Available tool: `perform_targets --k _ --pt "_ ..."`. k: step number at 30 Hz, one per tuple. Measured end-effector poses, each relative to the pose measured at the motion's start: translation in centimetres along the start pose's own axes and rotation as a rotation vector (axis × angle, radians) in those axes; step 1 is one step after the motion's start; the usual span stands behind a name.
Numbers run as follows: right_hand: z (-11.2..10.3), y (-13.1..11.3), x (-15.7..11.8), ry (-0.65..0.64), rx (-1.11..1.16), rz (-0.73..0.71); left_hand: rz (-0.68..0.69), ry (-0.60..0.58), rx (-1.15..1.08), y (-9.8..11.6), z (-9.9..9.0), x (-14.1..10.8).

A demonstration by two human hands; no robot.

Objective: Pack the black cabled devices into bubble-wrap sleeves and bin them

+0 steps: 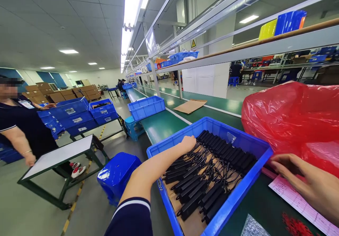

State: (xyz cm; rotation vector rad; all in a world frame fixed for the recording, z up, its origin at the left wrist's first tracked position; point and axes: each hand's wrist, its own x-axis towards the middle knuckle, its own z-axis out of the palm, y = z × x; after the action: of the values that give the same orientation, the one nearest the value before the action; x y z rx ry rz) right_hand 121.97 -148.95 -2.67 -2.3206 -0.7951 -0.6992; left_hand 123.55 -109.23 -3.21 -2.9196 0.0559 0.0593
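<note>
My left hand (pixel 188 143) reaches into a blue plastic bin (pixel 169 207), at its far left part. Its fingers look closed, and what they hold, if anything, is hidden. Below and beside it lie rows of black adapter-like blocks with cables (pixel 194 190), on brown cardboard in the bin. A second row of black blocks (pixel 225 147) runs along the far right wall. My right hand (pixel 304 183) is outside the bin, by its right corner, with thumb and fingers apart. It hovers over or rests on a pink printed sheet (pixel 288 193), next to a red plastic bag (pixel 288 112).
Another blue bin (pixel 147 108) and a flat cardboard piece (pixel 190 106) lie farther along the green bench. A blue stool (pixel 118 174) stands at left. Beyond it, a person (pixel 18 123) stands by a cart (pixel 58 155). Small red pieces (pixel 296 225) lie near the front.
</note>
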Motion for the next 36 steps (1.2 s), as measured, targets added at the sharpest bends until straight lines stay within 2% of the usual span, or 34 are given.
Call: perform_targets --k 3,6,12,17,21,26,31,36 --pt "0.1 -5.2 4.9 -0.042 0.114 -0.172 -0.010 -0.011 0.017 0.5 0.5 1.3" --pt "2.1 -8.2 9.0 -0.136 0.164 -0.292 -0.028 -0.028 0.020 0.0 0.8 1.2" --pt "10.0 -9.7 15.8 -0.329 0.139 -0.340 -0.090 -0.029 -0.037 -1.6 1.3 -0.6" --pt "16.7 -10.6 20.4 -0.473 0.116 -0.368 -0.110 0.009 -0.098 -1.0 2.0 -0.5" --pt "19.9 -10.3 21.8 -0.525 0.131 -0.343 -0.085 0.007 -0.142 0.1 2.1 1.5" --pt "21.4 -7.7 21.0 -0.549 0.180 -0.287 -0.117 0.008 -0.243 0.5 1.6 2.9" --pt "21.8 -5.3 21.5 -0.586 0.248 -0.246 -0.150 0.030 -0.431 -0.8 0.9 1.0" --pt "22.5 -4.7 22.2 -0.612 0.316 -0.229 -0.165 -0.051 -0.726 -1.9 0.4 -0.9"
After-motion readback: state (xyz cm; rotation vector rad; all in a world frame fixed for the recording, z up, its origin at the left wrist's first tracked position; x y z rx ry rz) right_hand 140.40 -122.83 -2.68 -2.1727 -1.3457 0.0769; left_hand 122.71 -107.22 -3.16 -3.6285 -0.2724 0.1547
